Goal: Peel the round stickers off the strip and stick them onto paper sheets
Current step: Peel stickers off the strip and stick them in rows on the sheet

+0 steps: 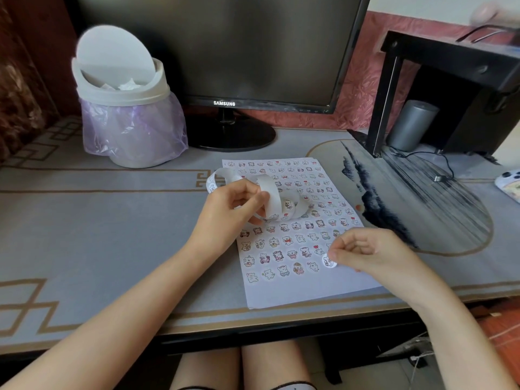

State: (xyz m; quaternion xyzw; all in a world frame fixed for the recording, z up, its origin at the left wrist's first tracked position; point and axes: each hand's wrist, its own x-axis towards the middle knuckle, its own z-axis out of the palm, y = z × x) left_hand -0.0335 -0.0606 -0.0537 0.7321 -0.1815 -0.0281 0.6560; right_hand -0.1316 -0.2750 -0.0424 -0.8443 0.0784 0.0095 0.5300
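A white paper sheet [304, 291] lies on the desk in front of me, covered with rows of small round cartoon stickers. My left hand [233, 209] holds a curled white sticker strip [270, 198] above the sheet's upper left part; the strip loops out to both sides of the hand. My right hand [363, 253] hovers over the sheet's lower right, and its fingertips pinch one round sticker [327, 261] just above the paper, next to the last sticker of the second-lowest row.
A white swing-lid bin [123, 94] with a purple bag stands at the back left. A Samsung monitor [225, 52] sits behind the sheet. A black stand [450, 80] with a grey cylinder [412, 125] and cables is at the right. The desk edge [253, 325] runs near my knees.
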